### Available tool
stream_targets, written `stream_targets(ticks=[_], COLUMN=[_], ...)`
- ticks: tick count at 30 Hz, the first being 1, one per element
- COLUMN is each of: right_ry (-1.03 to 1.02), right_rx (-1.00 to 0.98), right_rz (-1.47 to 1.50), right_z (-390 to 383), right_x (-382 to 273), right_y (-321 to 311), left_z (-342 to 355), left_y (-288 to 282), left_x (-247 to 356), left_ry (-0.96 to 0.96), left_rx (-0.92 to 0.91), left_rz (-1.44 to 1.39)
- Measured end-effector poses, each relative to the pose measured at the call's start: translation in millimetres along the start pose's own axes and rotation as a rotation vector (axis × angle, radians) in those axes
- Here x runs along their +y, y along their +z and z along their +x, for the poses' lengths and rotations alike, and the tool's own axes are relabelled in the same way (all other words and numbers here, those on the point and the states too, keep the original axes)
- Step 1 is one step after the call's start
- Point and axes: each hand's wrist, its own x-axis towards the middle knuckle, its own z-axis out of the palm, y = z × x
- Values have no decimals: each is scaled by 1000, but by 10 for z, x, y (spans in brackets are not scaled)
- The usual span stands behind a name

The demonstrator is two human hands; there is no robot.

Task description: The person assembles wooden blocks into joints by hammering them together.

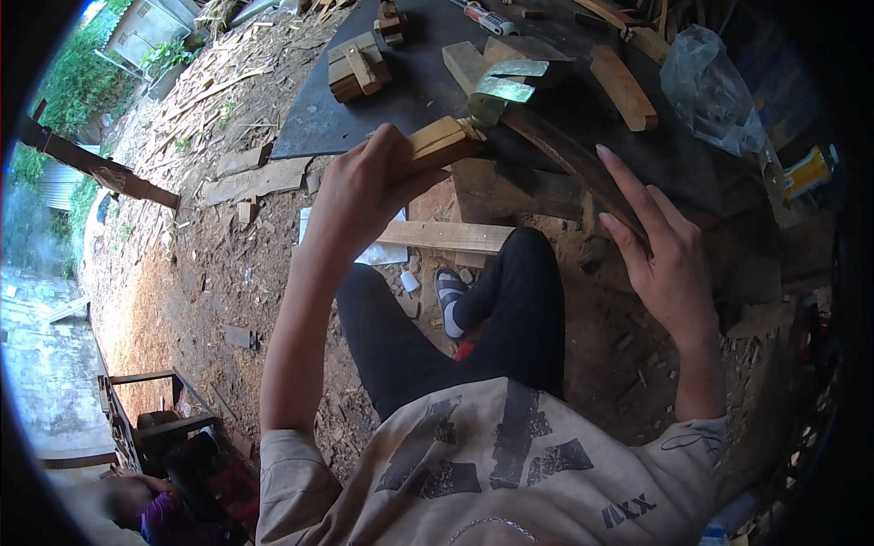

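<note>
My left hand (360, 187) is wrapped round a light wooden block (432, 147), holding it at the near edge of a dark tabletop (314, 118). Against the block's right end rests the shiny, greenish-lit metal head of a claw hammer (560, 155). Its dark, curved handle slopes down into my right hand (663, 241). The index finger and another digit lie stretched along the handle's side, while the rest of the grip is hidden behind the hand.
On the tabletop lie several wooden blocks (357, 71), a long wood piece (624, 88), a tool with a red and white handle (492, 18) and a clear plastic bag (713, 86). A plank (446, 236) spans before my knees. At lower left, a person (155, 510) is beside a metal-framed machine (196, 446).
</note>
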Motion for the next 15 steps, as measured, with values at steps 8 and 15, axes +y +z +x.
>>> stream_targets(ticks=[8, 15], right_ry=[-65, 197], right_rx=[82, 170], right_rz=[-1, 186], right_z=[72, -105], right_x=[26, 29], right_y=[15, 203], left_z=[-43, -214], left_y=[15, -26], left_x=[-3, -16], left_ry=[-96, 84], left_rx=[-8, 132], left_rz=[61, 44])
